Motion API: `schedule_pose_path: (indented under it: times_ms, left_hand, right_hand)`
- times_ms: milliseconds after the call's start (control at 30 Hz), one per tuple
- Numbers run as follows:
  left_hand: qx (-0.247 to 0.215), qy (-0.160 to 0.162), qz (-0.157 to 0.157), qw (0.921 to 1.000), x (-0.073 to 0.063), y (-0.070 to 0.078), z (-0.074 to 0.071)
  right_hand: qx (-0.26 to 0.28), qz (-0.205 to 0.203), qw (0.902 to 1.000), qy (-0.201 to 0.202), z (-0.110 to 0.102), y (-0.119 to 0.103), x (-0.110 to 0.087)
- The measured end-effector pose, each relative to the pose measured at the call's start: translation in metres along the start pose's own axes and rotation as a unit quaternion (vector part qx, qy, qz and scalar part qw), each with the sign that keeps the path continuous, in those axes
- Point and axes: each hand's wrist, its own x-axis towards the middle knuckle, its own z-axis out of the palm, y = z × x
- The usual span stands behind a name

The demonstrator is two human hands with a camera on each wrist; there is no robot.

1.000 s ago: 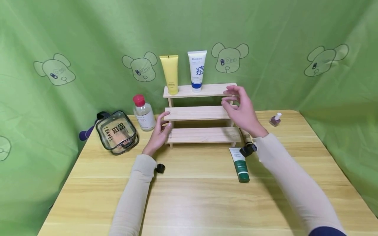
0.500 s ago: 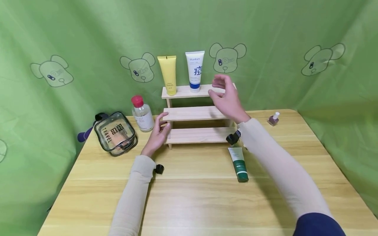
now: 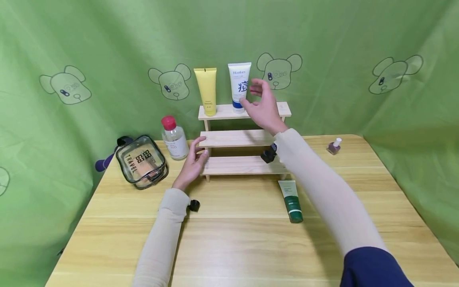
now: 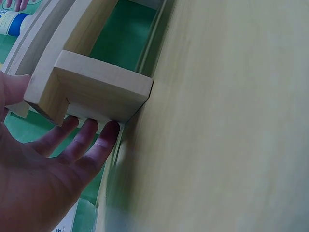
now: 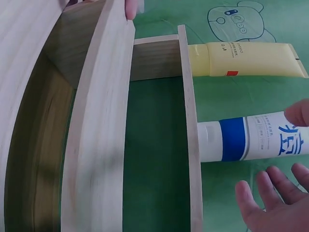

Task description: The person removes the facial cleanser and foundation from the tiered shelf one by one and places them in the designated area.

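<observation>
From the head, we see our left hand point(image 3: 191, 165) at the left end of the three-step wooden rack point(image 3: 236, 138), its grip wide. The white-and-blue tube point(image 3: 238, 85) stands upright on the far, highest step, and our right hand point(image 3: 264, 107) is just to its right — grip wide, the thumb nearest the tube. To its left stands a yellow tube point(image 3: 207, 91). Left of the rack sit a red-capped bottle point(image 3: 175, 139) and a clear travel bag point(image 3: 141, 161); right of it stands a small nail polish bottle point(image 3: 334, 147). A green-and-white tube point(image 3: 292, 203) lies on the tabletop point(image 3: 233, 243), near the rack's right end.

From the left wrist, we see the fingers point(image 4: 79, 142) spread and extended against the rack's left end; we cannot tell how firmly they press.

From the right wrist, the thumb overlaps the white-and-blue tube's label — touching or not, we cannot tell — while the other fingers are apart from it.
</observation>
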Motion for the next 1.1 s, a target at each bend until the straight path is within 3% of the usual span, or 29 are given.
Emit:
schedule_pose_path:
  times_ms: [300, 433, 867, 967, 1033, 1100]
  left_hand:
    - [0.000, -0.003, 0.001, 1.0000, 0.000, 0.000, 0.001]
    - [0.000, -0.002, 0.004, 1.0000, 0.000, 0.001, 0.001]
    - [0.002, -0.002, 0.006, 1.0000, 0.000, 0.001, -0.001]
    - [0.002, -0.005, 0.013, 0.9999, 0.003, -0.005, -0.003]
    - [0.004, -0.007, 0.014, 0.9999, 0.011, -0.023, -0.006]
    - [0.003, -0.008, 0.011, 0.9999, 0.011, -0.024, -0.006]
  right_hand:
    - [0.026, 0.042, 0.9988, 0.003, 0.016, -0.002, 0.013]
    - [0.031, 0.032, 0.9990, 0.002, 0.019, -0.002, 0.021]
    - [0.051, 0.017, 0.9970, -0.055, 0.007, 0.003, 0.032]
    - [0.049, 0.009, 0.9964, -0.068, 0.004, 0.004, 0.031]
    - [0.048, 0.005, 0.9962, -0.073, 0.001, 0.005, 0.031]
    - [0.046, 0.005, 0.9963, -0.073, -0.001, 0.006, 0.030]
